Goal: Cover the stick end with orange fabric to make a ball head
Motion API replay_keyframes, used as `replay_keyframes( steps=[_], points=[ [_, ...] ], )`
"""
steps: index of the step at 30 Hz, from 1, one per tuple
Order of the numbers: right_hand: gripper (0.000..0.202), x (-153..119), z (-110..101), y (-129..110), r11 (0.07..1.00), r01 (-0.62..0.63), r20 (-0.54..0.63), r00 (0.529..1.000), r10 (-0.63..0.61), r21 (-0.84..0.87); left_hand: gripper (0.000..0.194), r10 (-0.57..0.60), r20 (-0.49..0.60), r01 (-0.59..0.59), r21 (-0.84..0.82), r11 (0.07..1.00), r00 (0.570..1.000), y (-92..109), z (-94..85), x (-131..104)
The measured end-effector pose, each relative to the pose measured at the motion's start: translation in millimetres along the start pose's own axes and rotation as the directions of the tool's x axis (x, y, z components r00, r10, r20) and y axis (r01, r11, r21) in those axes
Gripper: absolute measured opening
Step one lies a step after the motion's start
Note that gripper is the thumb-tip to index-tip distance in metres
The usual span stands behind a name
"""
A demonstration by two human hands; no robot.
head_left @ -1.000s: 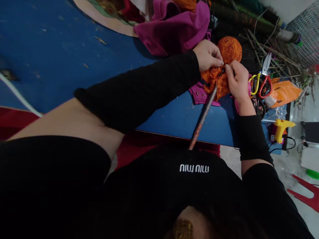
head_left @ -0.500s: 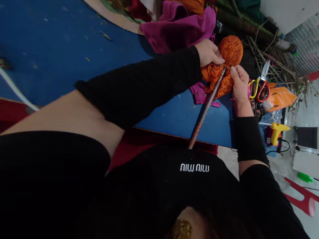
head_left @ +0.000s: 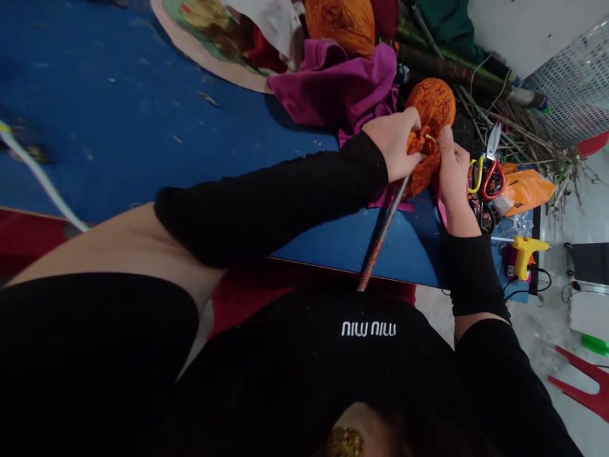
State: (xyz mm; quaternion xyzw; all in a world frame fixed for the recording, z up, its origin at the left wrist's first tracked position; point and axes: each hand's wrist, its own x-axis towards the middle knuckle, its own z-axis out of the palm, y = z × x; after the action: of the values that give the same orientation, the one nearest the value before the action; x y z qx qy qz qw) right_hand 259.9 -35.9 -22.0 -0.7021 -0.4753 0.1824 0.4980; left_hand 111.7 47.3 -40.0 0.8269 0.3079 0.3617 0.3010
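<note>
Left hand (head_left: 397, 143) and right hand (head_left: 454, 171) pinching gathered orange cloth (head_left: 420, 139), stick (head_left: 384, 231) slanting from it toward the torso (head_left: 333, 371).

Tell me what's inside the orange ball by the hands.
Only the ball's patterned cloth shows; it covers whatever fills it. The stick runs up to the left hand, where its upper end is hidden, so whether it reaches inside cannot be told.

Left hand (head_left: 396, 143) has a grip on the bunched orange cloth (head_left: 421, 171) right under that round orange ball (head_left: 432, 105), right hand (head_left: 451, 165) is up against its other side. Stick (head_left: 384, 231) pokes out below, scissors (head_left: 490, 165) and a yellow glue gun (head_left: 526, 252) nearby.
</note>
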Motion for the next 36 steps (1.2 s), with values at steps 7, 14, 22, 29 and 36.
replay_keyframes(
  steps=[7, 14, 22, 29, 36],
  points=[
    [0.032, 3, -8, 0, 0.858, -0.193, 0.174, 0.977, 0.123, 0.476, 0.05, 0.234, -0.065, -0.242, -0.179, 0.954, 0.97, 23, 1.2, -28],
    [0.04, 10, 2, 18, 0.873, -0.08, 0.145, 0.989, 0.011, 0.481, 0.02, -0.265, -0.061, 0.153, -0.684, 0.713, 0.962, 5, 6.2, 12],
    [0.037, 4, -24, -10, 0.964, 0.264, -0.204, 0.944, -0.26, -0.006, 0.016, -0.267, 0.22, 0.334, -0.773, 0.54, 0.938, 5, 7.3, 19],
    [0.028, -3, -16, -10, 0.97, 0.232, -0.011, 0.973, -0.231, 0.069, 0.041, -0.442, 0.107, 0.358, -0.765, 0.535, 0.891, 35, -10.5, 16],
    [0.021, 14, -22, 6, 0.825, -0.043, 0.105, 0.994, -0.02, 0.563, 0.044, -0.543, 0.223, 0.461, -0.815, 0.351, 0.809, 39, -19.9, 27]
  ],
)
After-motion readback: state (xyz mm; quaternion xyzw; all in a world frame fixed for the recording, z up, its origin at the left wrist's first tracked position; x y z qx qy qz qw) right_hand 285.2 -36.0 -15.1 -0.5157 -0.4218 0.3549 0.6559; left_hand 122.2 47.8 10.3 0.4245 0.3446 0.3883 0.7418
